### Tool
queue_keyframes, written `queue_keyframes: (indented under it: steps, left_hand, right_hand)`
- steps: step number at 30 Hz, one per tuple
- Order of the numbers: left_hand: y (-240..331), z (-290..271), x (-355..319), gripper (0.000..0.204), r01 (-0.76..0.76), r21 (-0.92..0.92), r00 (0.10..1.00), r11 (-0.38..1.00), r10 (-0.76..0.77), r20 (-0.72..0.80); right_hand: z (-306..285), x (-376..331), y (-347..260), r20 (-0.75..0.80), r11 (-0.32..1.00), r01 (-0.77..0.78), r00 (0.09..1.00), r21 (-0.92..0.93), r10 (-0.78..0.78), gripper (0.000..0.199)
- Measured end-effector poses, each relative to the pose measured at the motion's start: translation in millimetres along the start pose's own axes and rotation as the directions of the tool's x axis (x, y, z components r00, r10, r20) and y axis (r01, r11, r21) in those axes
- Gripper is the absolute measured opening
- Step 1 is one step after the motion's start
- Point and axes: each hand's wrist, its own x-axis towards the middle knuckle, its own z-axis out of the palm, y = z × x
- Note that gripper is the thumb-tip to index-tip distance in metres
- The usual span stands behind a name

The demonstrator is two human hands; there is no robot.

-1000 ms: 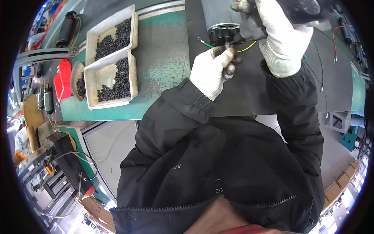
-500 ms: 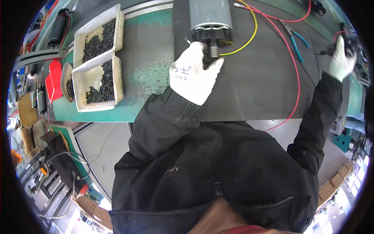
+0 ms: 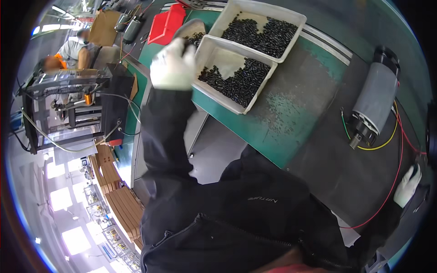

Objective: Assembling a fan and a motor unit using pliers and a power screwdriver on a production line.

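Observation:
My left hand [image 3: 173,68], in a white glove, is raised beside a small grey dish [image 3: 190,28] of dark parts. Motion smears its fingers, so a grip cannot be made out. Against the right side, my gloved right hand [image 3: 407,185] is low near a red wire [image 3: 395,193]; a dark patch shows between its fingers, and whether it holds anything is unclear. A grey cylindrical motor [image 3: 375,98] with black ends and a threaded shaft lies tilted on the dark mat [image 3: 334,168], apart from both hands.
Two white trays, the nearer [image 3: 236,108] and the farther [image 3: 304,22], hold many small black pieces. Beyond the dish is a red bin [image 3: 166,23]. A yellow wire [image 3: 382,146] curves from the motor. At far left stand a machine frame [image 3: 68,109] and another person [image 3: 75,54].
My left hand has left the motor's shaft end and moved left to the small dish. The view has swung left. My right hand is no longer over the black tools at the bench's far right.

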Motion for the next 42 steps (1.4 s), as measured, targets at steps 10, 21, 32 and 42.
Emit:
queue_keyframes:
  steps: [10,21,32,42]
  left_hand:
    - [-92,107,103,0.027,-0.089,0.103,0.912,0.991,0.039,0.408]
    - [-99,121,112,0.043,-0.088,0.253,0.893,0.963,-0.036,0.449]
    - [-105,83,120,0.027,0.091,0.170,0.962,0.981,-0.130,0.240]
    - [-124,121,119,0.033,0.049,0.274,0.913,0.961,-0.155,0.378]
  right_hand:
    - [7,-3,6,0.225,0.333,-0.427,0.835,0.841,0.503,0.047]
    - [16,-6,27,0.192,0.225,-0.350,0.834,0.909,0.518,0.049]
    - [27,-10,39,0.247,0.121,-0.354,0.822,0.927,0.512,0.048]
    - [24,-8,43,0.240,0.131,-0.352,0.822,0.927,0.516,0.047]
